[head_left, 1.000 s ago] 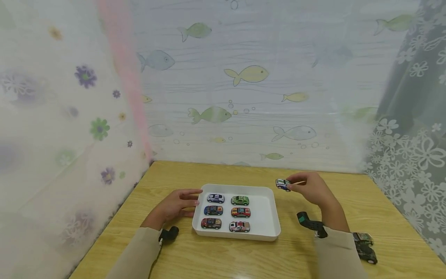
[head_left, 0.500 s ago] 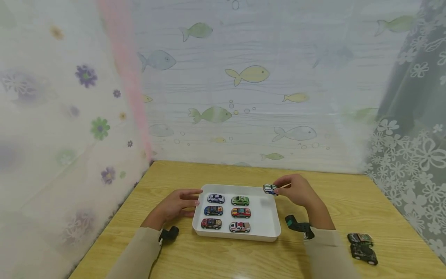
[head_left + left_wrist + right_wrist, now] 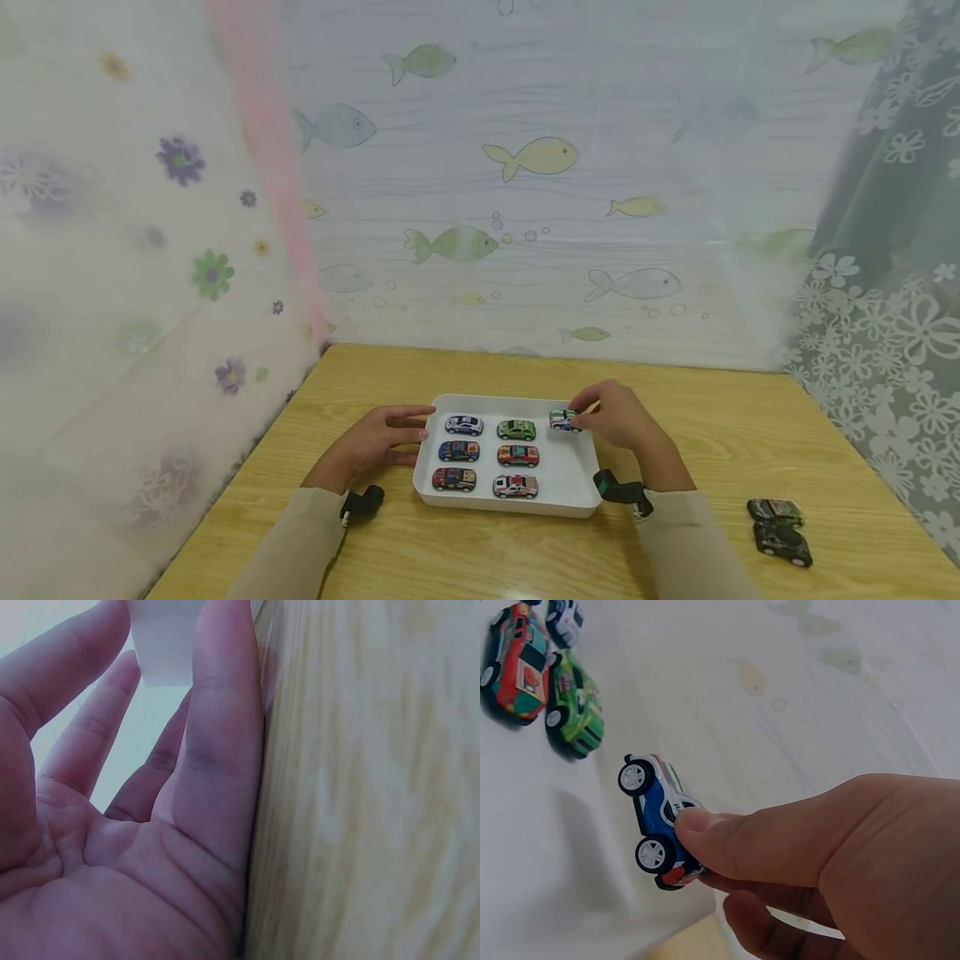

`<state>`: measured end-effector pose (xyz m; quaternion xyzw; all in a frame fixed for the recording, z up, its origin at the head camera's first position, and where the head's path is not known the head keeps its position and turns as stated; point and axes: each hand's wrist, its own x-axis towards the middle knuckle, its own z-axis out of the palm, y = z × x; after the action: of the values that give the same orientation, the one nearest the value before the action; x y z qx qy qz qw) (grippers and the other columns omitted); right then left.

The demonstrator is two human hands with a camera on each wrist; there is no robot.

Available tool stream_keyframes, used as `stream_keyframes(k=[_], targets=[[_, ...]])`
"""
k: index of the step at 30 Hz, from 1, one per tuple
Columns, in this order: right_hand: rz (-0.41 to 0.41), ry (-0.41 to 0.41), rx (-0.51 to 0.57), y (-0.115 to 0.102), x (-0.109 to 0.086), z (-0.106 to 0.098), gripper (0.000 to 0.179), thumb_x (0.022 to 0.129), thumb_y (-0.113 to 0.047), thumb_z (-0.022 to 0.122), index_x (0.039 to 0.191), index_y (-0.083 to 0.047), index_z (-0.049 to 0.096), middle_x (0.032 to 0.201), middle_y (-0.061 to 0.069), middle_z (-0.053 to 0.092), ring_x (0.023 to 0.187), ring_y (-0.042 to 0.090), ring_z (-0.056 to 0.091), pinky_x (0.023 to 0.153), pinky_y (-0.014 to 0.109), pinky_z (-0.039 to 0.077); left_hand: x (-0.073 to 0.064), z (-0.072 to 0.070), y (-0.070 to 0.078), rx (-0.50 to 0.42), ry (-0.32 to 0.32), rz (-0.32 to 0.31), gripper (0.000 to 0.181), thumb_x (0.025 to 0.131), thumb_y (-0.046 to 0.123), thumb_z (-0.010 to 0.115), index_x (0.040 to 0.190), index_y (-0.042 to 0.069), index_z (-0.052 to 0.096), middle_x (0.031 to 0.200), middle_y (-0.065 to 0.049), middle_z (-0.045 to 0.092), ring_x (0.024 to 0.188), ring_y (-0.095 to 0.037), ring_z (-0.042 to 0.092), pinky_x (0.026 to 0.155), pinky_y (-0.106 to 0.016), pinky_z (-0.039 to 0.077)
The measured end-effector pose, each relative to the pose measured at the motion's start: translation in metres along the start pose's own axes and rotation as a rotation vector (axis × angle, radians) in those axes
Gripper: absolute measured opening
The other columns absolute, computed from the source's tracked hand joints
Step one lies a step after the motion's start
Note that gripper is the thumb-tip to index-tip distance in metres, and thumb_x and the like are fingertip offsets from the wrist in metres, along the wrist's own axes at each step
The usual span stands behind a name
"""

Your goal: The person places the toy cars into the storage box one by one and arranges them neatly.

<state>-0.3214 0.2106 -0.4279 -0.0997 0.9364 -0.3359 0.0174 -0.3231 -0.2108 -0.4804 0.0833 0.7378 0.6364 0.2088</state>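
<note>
My right hand [image 3: 617, 417] pinches a white-and-blue toy car [image 3: 660, 817] between thumb and fingers, over the far right corner of a white tray [image 3: 510, 506]. In the right wrist view the car's wheels are off the tray floor, with a shadow beside it. My left hand [image 3: 372, 439] touches the tray's left edge with its fingers extended; in the left wrist view the palm lies along the table. Inside the tray, several toy cars stand in two columns, among them a green car [image 3: 517, 429], a red-and-yellow car [image 3: 518, 455] and a white-and-red car [image 3: 515, 486].
Two dark toy cars, a green-black one [image 3: 776, 511] and a black one [image 3: 782, 543], sit together on the wooden table [image 3: 697, 550] at the right. A fish-patterned curtain [image 3: 540, 250] hangs behind the table, and a flowered one [image 3: 150, 333] at the left.
My right hand has carried the white-and-blue toy car leftward and down, from beyond the tray's right side to over its far right corner. The left hand stays at the tray's edge.
</note>
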Motion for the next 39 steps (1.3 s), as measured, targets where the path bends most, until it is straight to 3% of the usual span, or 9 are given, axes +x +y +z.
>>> stream_keyframes(k=[8,17,39], targets=[[0.017,-0.012,-0.033,-0.004,0.001,0.007,0.009,0.089,-0.015,0.08,0.098,-0.014,0.08,0.1,0.0,0.073,0.084,0.02,0.059,0.069,0.031,0.051,-0.001,0.0,0.002,0.002,-0.003,-0.002,0.06,0.095,0.025,0.077,0.151,0.019,0.056,0.153,-0.02,0.052,0.121,-0.029,0.067,0.09,-0.043,0.063],[0.043,-0.018,-0.067,-0.007,0.0,0.013,0.01,0.087,-0.012,0.081,0.097,-0.013,0.081,0.098,0.0,0.074,0.093,0.021,0.061,0.079,0.039,0.055,-0.002,0.0,0.002,0.0,-0.01,0.001,0.06,0.096,0.024,0.075,0.152,0.017,0.055,0.154,-0.022,0.05,0.122,-0.029,0.067,0.091,-0.043,0.063],[0.059,-0.008,-0.097,-0.009,0.001,0.018,0.011,0.085,-0.009,0.083,0.094,-0.013,0.081,0.092,-0.001,0.073,0.085,0.019,0.061,0.077,0.037,0.055,-0.001,0.0,0.002,0.0,-0.007,0.006,0.058,0.096,0.023,0.075,0.151,0.016,0.056,0.152,-0.021,0.053,0.119,-0.028,0.068,0.089,-0.043,0.063]])
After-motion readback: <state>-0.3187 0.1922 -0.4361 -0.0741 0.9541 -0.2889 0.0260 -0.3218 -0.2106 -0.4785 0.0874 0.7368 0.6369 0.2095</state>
